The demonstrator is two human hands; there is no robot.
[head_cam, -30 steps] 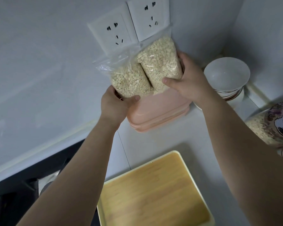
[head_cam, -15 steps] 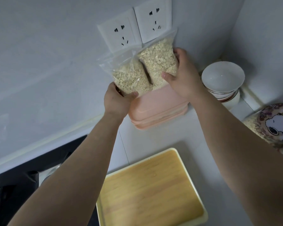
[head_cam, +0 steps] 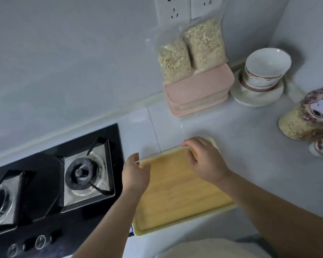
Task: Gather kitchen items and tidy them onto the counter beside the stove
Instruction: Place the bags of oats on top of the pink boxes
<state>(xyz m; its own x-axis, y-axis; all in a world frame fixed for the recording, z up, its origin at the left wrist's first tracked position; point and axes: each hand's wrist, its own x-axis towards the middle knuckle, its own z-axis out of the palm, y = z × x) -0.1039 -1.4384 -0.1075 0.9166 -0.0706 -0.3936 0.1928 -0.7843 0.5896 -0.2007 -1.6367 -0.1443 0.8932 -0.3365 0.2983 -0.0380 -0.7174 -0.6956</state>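
A wood-patterned tray [head_cam: 175,194] with a cream rim lies on the white counter [head_cam: 250,155], just right of the stove [head_cam: 54,183]. My left hand [head_cam: 136,174] pinches the tray's far left corner. My right hand [head_cam: 203,161] curls its fingers over the far rim, near the right corner. Two clear bags of oats [head_cam: 192,51] lean upright against the wall, standing on stacked pink lidded boxes [head_cam: 199,90]; no hand touches them.
Stacked white bowls [head_cam: 263,75] stand in the back right corner. A cartoon-printed jar of oats [head_cam: 309,116] and a small patterned cup [head_cam: 321,148] sit at the right edge. Wall sockets [head_cam: 175,8] are above the bags. The black gas hob fills the left.
Both hands let go of the oat bags, which now lean on the wall over the pink boxes. The hands came down and took hold of the tray's far rim.
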